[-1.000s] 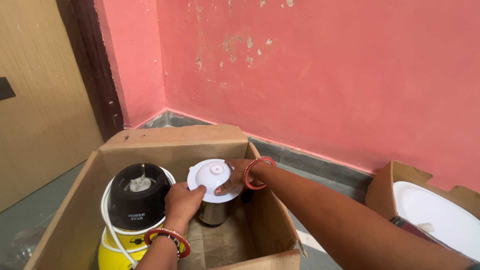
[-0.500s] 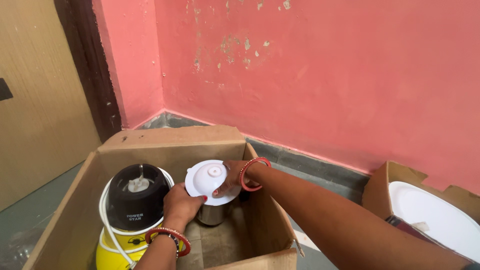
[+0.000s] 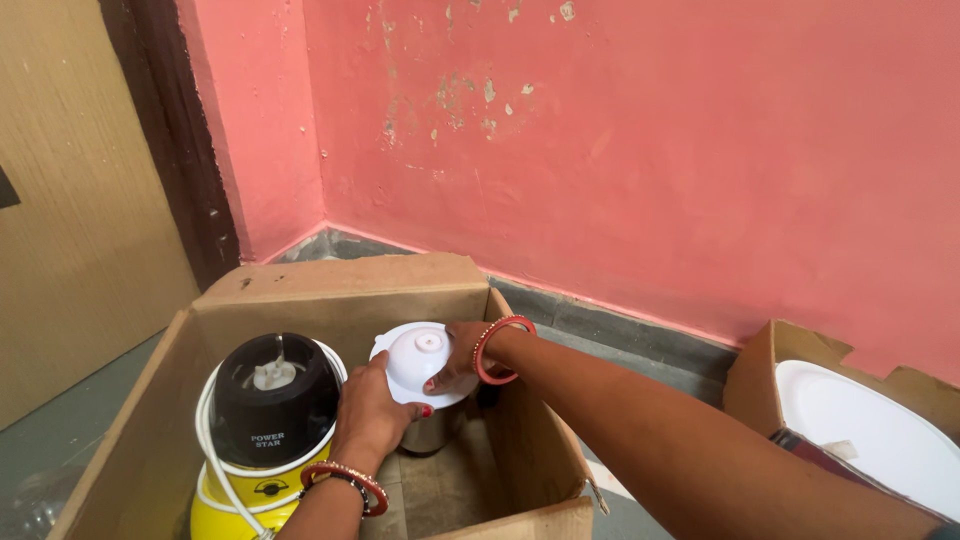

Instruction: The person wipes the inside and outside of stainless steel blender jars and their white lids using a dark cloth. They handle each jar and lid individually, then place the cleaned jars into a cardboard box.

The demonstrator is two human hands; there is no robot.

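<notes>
Cardboard box (image 3: 340, 300) walls around hands (image 3: 400, 400)

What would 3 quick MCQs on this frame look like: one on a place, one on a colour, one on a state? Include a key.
1. Where does the steel jar with the white lid stand?
A. on the floor outside the box
B. inside the cardboard box, to the right of the mixer base
C. on top of the mixer base

2. What colour is the lower body of the mixer base?
A. yellow
B. blue
C. green

3. How do the hands stand on the lid?
A. both clear of it
B. only one touches it
C. left hand and right hand both on it

Key: 1 B, the jar sits in the box beside the base. 2 A, yellow shows below the black top. 3 C, fingers of both hands rest on the lid's rim.
</notes>
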